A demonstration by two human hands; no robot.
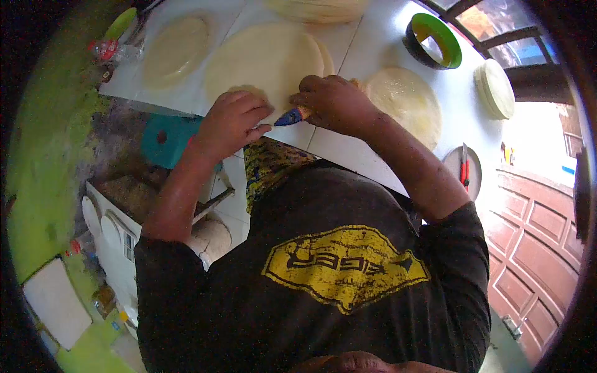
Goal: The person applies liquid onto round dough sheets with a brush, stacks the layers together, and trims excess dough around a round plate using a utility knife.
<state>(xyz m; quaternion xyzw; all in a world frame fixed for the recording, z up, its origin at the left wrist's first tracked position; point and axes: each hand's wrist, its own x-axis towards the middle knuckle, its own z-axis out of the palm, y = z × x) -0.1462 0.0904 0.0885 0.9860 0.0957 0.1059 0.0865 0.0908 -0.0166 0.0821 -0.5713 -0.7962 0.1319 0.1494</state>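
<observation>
My right hand (333, 104) is closed round a brush (288, 117) with a blue tip pointing left. A bit of its wooden handle shows past the knuckles. My left hand (236, 121) is at the near edge of a large, thin, pale round sheet (261, 59) that looks like dough. Its fingers are curled, with the thumb apart from them, close to the brush tip. A small folded flap (250, 91) of sheet lies just beyond the left fingers. Right of my right hand is another round sheet (407, 102) with a wet shine.
A bowl (457, 46), green inside and dark outside, holds yellowish liquid at the far right. Past it is a stack of pale rounds (494, 89). A red-handled knife (464, 171) rests on a round plate. More sheets (176, 50) lie far left; a teal stool (163, 142) stands below the table.
</observation>
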